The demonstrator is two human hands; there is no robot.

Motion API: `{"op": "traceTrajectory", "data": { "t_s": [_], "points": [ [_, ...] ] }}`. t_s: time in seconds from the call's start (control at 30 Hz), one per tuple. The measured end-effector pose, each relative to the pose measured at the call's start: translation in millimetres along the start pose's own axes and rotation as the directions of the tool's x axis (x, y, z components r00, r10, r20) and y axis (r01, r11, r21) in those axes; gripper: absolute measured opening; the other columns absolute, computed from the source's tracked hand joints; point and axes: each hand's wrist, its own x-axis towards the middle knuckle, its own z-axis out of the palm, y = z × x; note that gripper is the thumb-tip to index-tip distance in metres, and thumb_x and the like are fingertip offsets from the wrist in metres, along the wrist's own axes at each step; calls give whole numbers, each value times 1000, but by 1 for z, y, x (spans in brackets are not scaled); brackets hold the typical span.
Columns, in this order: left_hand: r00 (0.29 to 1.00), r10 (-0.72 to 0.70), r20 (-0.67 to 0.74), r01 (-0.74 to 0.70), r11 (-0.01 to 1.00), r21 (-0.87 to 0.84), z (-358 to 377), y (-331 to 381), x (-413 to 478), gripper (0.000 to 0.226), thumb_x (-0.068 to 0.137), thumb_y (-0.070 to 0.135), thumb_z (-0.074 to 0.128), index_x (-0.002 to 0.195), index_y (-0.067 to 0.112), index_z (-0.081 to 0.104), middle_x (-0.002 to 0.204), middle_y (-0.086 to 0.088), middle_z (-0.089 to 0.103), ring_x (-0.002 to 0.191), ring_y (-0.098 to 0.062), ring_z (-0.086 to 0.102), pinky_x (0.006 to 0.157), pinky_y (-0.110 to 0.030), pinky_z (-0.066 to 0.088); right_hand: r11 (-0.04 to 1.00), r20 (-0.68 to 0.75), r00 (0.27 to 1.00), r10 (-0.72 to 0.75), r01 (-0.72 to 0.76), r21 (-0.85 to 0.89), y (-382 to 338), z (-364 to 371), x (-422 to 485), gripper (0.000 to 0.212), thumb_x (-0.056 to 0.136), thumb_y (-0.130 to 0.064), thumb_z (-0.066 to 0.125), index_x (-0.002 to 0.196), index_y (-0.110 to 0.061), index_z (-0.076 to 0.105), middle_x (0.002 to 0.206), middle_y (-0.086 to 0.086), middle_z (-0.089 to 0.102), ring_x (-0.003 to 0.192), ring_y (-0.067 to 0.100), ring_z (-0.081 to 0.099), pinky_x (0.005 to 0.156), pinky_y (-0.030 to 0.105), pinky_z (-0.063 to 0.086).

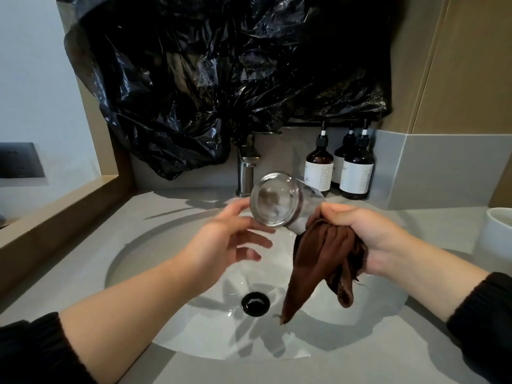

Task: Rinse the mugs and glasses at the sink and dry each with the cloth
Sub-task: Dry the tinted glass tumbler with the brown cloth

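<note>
A clear drinking glass point(279, 202) lies tilted on its side above the white sink basin point(166, 261), its thick base turned toward me. My left hand point(227, 236) touches the base and lower side with thumb and fingertips, fingers mostly spread. My right hand point(365, 234) grips a brown cloth point(321, 259); the cloth is bunched at the glass's mouth and hangs down over the basin. The glass's rim is hidden behind the cloth and my right hand.
A steel tap point(246, 173) stands behind the basin, the black drain point(255, 303) below. Three brown pump bottles point(320, 167) stand at the back right. A white mug point(497, 231) sits on the grey counter at far right. Black plastic sheeting point(221, 73) covers the wall above.
</note>
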Motion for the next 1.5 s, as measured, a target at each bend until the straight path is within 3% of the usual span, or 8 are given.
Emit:
{"op": "traceTrajectory", "data": {
  "t_s": [0.17,0.33,0.53,0.73,0.9,1.07,1.3,1.5],
  "points": [
    [980,199,20,-190,896,402,4,-4,-5,96,54,33,87,135,43,37,122,20,59,114,3,55,93,-25,47,986,10,988,155,-155,65,5,5,0,19,89,-21,54,74,-11,57,68,12,61,52,23,63,53,33,57],
    [963,267,-23,-265,961,79,17,-3,-10,76,45,2,84,113,20,55,105,3,71,92,-1,68,68,-12,52,963,87,959,269,-270,-7,14,12,1,37,79,-31,61,52,-6,67,61,14,65,50,25,65,63,35,51],
    [926,362,-109,-338,921,196,17,-3,-7,63,56,-10,85,103,21,58,87,11,74,86,-2,69,72,-12,51,928,111,933,341,-316,-196,16,14,7,32,76,-33,64,76,-2,71,71,14,69,56,25,66,65,35,55],
    [939,334,-82,-229,784,577,8,-9,-4,61,54,30,90,99,46,51,94,22,67,92,6,61,78,-12,47,862,-274,942,-193,30,-506,6,-9,24,7,87,-17,59,84,-12,64,71,9,64,65,25,59,66,32,49],
    [979,203,-7,-127,636,761,13,-12,-8,58,59,39,84,104,43,48,98,18,60,90,0,58,79,-25,53,592,-89,780,-619,390,-705,-7,7,-2,10,83,-15,66,79,-24,65,76,-8,66,67,1,60,59,11,43],
    [976,219,-4,-130,595,793,16,-17,-8,49,57,43,80,94,40,49,84,15,64,72,-1,63,63,-22,55,390,266,754,-600,567,-725,16,26,-12,5,81,-19,70,83,-23,70,93,-12,63,91,-2,59,78,9,43],
    [976,209,-62,-95,664,742,15,-15,-9,50,56,37,80,97,41,52,84,14,64,70,0,63,61,-19,55,688,407,863,-300,491,-535,11,13,-5,23,83,-33,56,96,-42,71,116,-19,61,113,-6,54,98,18,42],
    [981,192,-23,-79,509,857,18,-14,-7,50,57,45,76,98,35,49,87,12,59,79,-6,59,70,-30,56,520,153,843,-516,450,-726,14,11,4,29,83,-5,67,93,-32,68,98,-15,67,89,-8,60,72,2,43]
  ]
}}
